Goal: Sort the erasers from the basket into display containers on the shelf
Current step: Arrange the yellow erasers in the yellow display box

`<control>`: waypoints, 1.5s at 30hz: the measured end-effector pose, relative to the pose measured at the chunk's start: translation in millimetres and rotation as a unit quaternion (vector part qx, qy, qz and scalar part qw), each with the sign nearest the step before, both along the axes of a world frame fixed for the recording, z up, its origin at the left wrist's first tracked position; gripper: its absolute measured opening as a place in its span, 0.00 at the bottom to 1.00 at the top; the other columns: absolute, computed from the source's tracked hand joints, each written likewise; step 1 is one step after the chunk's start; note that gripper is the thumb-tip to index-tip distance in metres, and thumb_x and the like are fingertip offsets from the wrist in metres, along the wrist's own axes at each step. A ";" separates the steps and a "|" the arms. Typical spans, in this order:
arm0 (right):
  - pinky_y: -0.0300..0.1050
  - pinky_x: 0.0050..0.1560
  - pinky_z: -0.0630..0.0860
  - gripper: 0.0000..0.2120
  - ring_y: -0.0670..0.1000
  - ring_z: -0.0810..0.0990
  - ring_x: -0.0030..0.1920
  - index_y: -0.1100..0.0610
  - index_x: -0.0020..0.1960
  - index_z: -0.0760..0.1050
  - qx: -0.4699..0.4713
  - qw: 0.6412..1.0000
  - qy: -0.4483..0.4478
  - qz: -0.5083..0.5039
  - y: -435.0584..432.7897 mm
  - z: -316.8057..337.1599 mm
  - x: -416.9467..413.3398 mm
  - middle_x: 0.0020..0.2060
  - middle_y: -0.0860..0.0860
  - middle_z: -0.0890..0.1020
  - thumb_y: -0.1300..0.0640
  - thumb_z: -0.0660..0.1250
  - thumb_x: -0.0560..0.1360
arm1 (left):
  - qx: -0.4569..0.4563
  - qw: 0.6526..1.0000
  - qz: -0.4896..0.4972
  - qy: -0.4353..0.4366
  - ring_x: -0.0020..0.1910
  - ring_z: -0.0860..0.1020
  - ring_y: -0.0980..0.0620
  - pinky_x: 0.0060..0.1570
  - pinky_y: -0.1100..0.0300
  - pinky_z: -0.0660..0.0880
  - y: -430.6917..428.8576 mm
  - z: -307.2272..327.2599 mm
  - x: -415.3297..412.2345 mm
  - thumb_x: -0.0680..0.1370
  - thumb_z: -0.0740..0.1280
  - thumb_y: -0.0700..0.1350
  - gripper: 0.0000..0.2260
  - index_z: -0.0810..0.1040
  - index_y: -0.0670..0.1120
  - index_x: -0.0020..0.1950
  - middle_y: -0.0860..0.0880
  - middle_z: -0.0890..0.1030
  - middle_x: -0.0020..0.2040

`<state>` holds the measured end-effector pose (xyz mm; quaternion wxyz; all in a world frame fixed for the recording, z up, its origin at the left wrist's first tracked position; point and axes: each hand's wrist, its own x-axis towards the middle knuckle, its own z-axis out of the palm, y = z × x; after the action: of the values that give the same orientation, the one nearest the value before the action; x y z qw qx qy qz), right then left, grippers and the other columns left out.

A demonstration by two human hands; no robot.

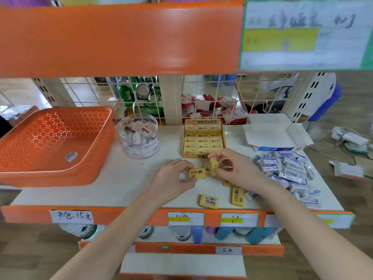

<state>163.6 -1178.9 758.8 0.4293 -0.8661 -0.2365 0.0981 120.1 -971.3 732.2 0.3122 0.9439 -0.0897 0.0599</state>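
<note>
On the shelf (131, 184) the basket (54, 146) sits left, the jar (139, 136) beside it, the eraser box (203, 140) centre, loose erasers (290, 172) right.

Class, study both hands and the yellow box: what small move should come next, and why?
Probably the left hand should lift its yellow eraser into the yellow display box beyond it: the box holds matching 2B erasers, and the right hand pinches a second eraser.
</note>
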 end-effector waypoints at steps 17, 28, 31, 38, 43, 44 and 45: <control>0.30 0.43 0.71 0.16 0.40 0.77 0.45 0.42 0.57 0.72 0.021 0.992 0.105 -0.070 13.5 9.5 0.3 0.48 0.42 0.76 0.54 0.71 0.73 | -0.028 0.999 -0.007 -0.031 0.44 0.72 0.61 0.44 0.74 0.66 21.1 8.3 19.3 0.72 0.72 0.49 0.11 0.80 0.51 0.53 0.62 0.73 0.40; 0.29 0.52 0.65 0.18 0.40 0.70 0.62 0.44 0.62 0.68 -0.020 0.993 0.062 -0.098 13.1 10.9 -2.4 0.57 0.40 0.72 0.57 0.67 0.75 | -0.047 0.997 0.008 -0.065 0.44 0.73 0.58 0.46 0.65 0.68 16.7 8.2 30.6 0.71 0.74 0.46 0.12 0.80 0.47 0.53 0.58 0.74 0.43; 0.23 0.49 0.66 0.18 0.41 0.75 0.56 0.47 0.62 0.73 -0.040 0.996 0.002 -0.079 21.4 6.3 -2.4 0.56 0.42 0.78 0.61 0.67 0.74 | -0.052 0.996 0.010 -0.069 0.43 0.72 0.57 0.45 0.64 0.67 11.2 4.2 28.9 0.70 0.74 0.45 0.12 0.81 0.47 0.52 0.58 0.74 0.43; 0.28 0.54 0.62 0.19 0.45 0.74 0.56 0.51 0.65 0.74 -0.090 0.986 -0.110 -0.090 42.0 1.6 6.6 0.56 0.46 0.77 0.61 0.66 0.74 | -0.054 0.997 0.056 -0.021 0.45 0.76 0.56 0.45 0.58 0.72 29.8 0.6 14.1 0.70 0.73 0.47 0.09 0.76 0.52 0.46 0.58 0.78 0.39; 0.38 0.61 0.64 0.17 0.49 0.73 0.61 0.54 0.64 0.75 -0.137 0.975 -0.127 -0.122 57.2 11.6 43.9 0.61 0.50 0.76 0.59 0.67 0.75 | -0.057 0.994 0.094 -0.023 0.42 0.76 0.60 0.42 0.63 0.71 46.5 4.5 4.0 0.70 0.73 0.47 0.09 0.76 0.50 0.47 0.57 0.80 0.39; 0.39 0.61 0.65 0.17 0.50 0.72 0.62 0.54 0.63 0.75 -0.162 0.972 -0.122 -0.122 59.6 10.4 50.9 0.62 0.51 0.75 0.58 0.67 0.75 | -0.060 0.993 0.097 -0.020 0.42 0.75 0.60 0.41 0.66 0.70 46.7 3.3 2.8 0.70 0.73 0.47 0.09 0.77 0.50 0.47 0.57 0.80 0.40; 0.41 0.62 0.65 0.17 0.51 0.72 0.62 0.54 0.64 0.75 -0.181 0.969 -0.112 -0.127 61.5 8.1 57.9 0.63 0.52 0.74 0.58 0.67 0.75 | -0.061 0.994 0.095 -0.010 0.42 0.75 0.61 0.40 0.68 0.69 45.7 1.8 3.4 0.70 0.73 0.47 0.09 0.76 0.50 0.47 0.57 0.80 0.41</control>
<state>221.5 -1117.4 766.9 0.2449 -0.9579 -0.1495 -0.0141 123.5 -925.5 734.0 0.3609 0.9267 0.0013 0.1046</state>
